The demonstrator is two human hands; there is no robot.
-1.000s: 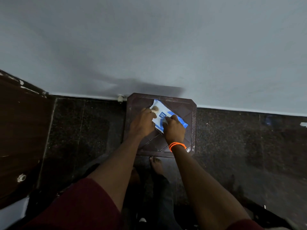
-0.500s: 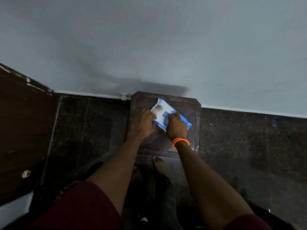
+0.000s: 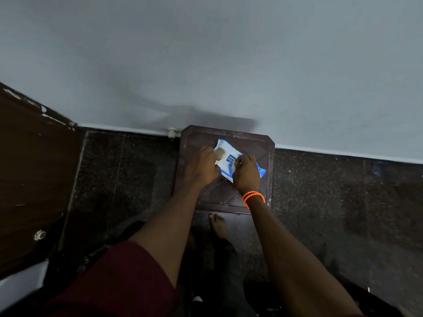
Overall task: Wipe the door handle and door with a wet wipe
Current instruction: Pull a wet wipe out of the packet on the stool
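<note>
Wipe pack point(image 3: 231, 157) lying on a brown stool point(image 3: 263, 193), left hand point(image 3: 202, 167) gripping its left end, right hand point(image 3: 246, 173) pinching its top, fingers curled.

Sleeves: maroon short sleeve point(image 3: 119, 277), ending above the elbow
Wrist: doubled orange bead bracelet point(image 3: 253, 197) on right wrist
Legs: dark trousers point(image 3: 225, 266)
Feet: bare

white-and-blue wipe pack point(image 3: 229, 156), diamond-patterned brown stool point(image 3: 263, 152), orange bracelet point(image 3: 253, 197)
</note>
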